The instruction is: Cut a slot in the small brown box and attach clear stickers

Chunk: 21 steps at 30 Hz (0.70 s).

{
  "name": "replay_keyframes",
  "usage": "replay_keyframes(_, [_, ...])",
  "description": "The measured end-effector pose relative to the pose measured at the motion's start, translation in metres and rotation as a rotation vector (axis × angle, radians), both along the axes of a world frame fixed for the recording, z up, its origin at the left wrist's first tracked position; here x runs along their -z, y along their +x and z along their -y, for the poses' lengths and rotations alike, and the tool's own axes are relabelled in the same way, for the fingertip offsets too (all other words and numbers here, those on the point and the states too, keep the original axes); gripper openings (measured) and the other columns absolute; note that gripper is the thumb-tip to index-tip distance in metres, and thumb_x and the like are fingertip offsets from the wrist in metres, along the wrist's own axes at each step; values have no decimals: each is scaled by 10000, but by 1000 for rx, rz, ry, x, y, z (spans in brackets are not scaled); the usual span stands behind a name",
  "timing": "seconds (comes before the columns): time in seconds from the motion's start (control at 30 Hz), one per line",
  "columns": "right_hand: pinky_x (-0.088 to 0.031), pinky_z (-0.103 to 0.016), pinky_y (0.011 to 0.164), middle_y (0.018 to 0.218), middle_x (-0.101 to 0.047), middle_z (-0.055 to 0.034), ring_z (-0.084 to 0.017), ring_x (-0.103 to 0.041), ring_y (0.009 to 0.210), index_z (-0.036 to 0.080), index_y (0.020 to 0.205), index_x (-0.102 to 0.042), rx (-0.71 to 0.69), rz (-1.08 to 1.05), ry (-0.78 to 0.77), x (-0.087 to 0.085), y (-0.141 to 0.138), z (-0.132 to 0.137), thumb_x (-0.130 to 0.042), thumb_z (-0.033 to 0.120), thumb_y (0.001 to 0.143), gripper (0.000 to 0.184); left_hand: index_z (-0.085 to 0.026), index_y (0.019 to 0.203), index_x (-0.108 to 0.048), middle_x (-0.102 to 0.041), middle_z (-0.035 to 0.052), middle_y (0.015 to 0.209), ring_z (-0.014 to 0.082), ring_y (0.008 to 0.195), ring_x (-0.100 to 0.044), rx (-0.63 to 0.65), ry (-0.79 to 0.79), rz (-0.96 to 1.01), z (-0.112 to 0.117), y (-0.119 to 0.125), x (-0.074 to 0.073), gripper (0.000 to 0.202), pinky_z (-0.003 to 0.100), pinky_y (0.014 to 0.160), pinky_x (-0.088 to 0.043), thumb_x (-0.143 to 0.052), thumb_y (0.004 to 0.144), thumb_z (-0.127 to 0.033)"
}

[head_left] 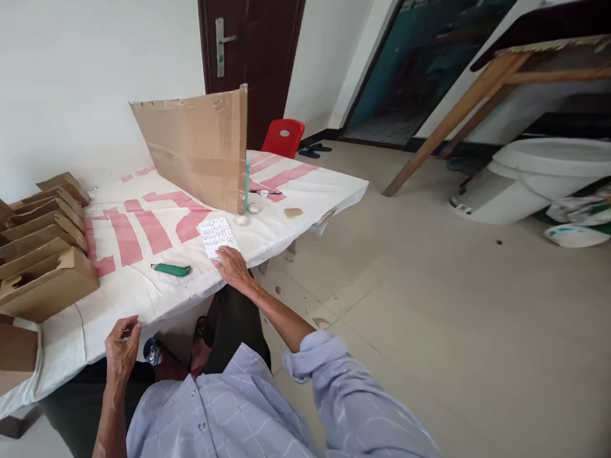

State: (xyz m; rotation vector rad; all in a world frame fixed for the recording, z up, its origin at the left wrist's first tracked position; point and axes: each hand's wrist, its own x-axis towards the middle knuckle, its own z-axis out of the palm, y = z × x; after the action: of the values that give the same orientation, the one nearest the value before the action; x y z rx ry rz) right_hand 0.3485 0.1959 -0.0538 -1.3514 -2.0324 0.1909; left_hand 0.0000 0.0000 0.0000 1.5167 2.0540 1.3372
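Note:
My right hand (233,266) lies flat on the table, its fingers stretched out onto the near edge of a small white sheet (218,234) printed with rows of blue marks. My left hand (121,346) hovers at the table's front edge with fingers curled into a loose pinch; whether anything is in them I cannot make out. A green utility knife (172,270) lies on the cloth between the two hands. Behind the sheet a large cardboard panel (200,149) stands upright.
The table (143,299) has a white cloth with red shapes. Folded cardboard boxes (42,254) are stacked at its left end. Small glass items (248,213) sit by the panel. A red stool (284,137), a white tub (539,175) and a wooden trestle (458,111) stand on the tiled floor.

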Motion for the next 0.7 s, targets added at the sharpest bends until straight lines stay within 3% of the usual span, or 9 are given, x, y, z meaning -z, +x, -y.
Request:
replay_keyframes(0.07, [-523, -507, 1175, 1441, -711, -201, -346, -652, 1337, 175, 1368, -748, -23, -23, 49, -4, -14, 2, -587, 299, 1093, 342, -214, 932, -812, -815, 93, 951, 255, 807, -765, -73, 94, -4, 8, -8, -4, 413, 380, 716, -674, -733, 795, -596])
replay_keyframes(0.17, [-571, -480, 1112, 1362, -727, -176, -335, -666, 1289, 196, 1332, -765, -137, -74, 118, -3, -46, 12, -614, 328, 1076, 325, -201, 1001, -804, -777, 91, 1002, 241, 859, -755, -293, 256, -71, 32, -33, -16, 376, 354, 699, -665, -730, 836, -530])
replay_keyframes(0.27, [-585, -479, 1085, 1336, -729, -172, -337, -666, 1265, 203, 1307, -760, -216, -102, 128, 10, -77, 23, -626, 329, 1043, 321, -192, 1024, -785, -728, 79, 987, 230, 880, -738, -506, 333, -134, 72, -62, -30, 327, 351, 722, -660, -709, 832, -445])
replay_keyframes(0.37, [-583, -492, 1039, 1330, -721, -185, -354, -666, 1220, 184, 1335, -735, -221, -50, 101, 29, -99, 24, -637, 359, 1016, 376, -201, 1037, -777, -702, 70, 998, 224, 906, -716, -674, 296, -125, 111, -87, -33, 291, 350, 753, -650, -689, 827, -381])
replay_keyframes(0.57, [-559, -496, 939, 1269, -735, -189, -363, -645, 1123, 172, 1331, -724, -222, 65, 86, 43, -105, 28, -576, 315, 1010, 381, -217, 1140, -737, -658, 75, 1126, 261, 1052, -704, -879, 262, -50, 149, -127, -19, 365, 387, 851, -637, -768, 789, -311])
replay_keyframes(0.7, [-548, -488, 938, 1266, -729, -188, -361, -640, 1126, 167, 1315, -721, -221, 73, 89, 42, -100, 31, -548, 310, 1019, 371, -207, 1320, -638, -580, 132, 1376, 320, 1315, -623, -1029, 294, 34, 162, -178, -36, 533, 496, 1122, -569, -792, 832, -354])
